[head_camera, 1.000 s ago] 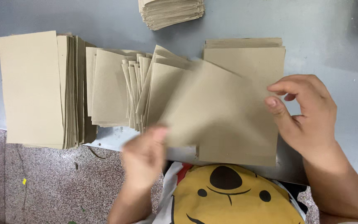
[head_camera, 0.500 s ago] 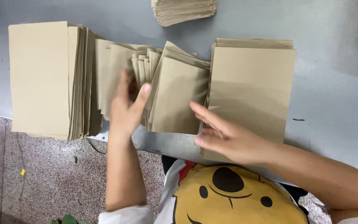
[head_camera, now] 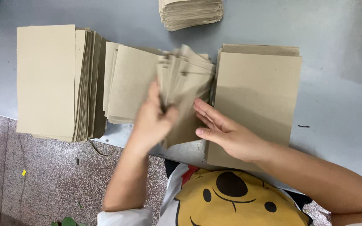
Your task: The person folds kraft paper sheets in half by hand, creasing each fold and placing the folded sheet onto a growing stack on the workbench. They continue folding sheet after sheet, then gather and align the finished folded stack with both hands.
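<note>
1. Cardboard sheets (head_camera: 185, 79), plain brown and fanned out like a hand of cards, sit mid-table, blurred with motion between the two neat piles.
2. Left hand (head_camera: 153, 119) pinches into the fan, fingers clamped on a few sheets near their lower edge.
3. Right hand (head_camera: 227, 134) lies flat, fingers together and stretched out, pressing the fan's right side and overlapping the right stack (head_camera: 260, 92).
4. Tall left stack (head_camera: 47, 79) hangs slightly over the grey table's (head_camera: 340, 75) near edge; another bundle (head_camera: 191, 12) sits at the far side.
5. Open table lies to the right and beyond the piles; speckled floor (head_camera: 42, 184) lies below the edge.
6. Since half a second ago, the left hand has dropped from the fan's top to its lower part, and the sheets now splay upward.
</note>
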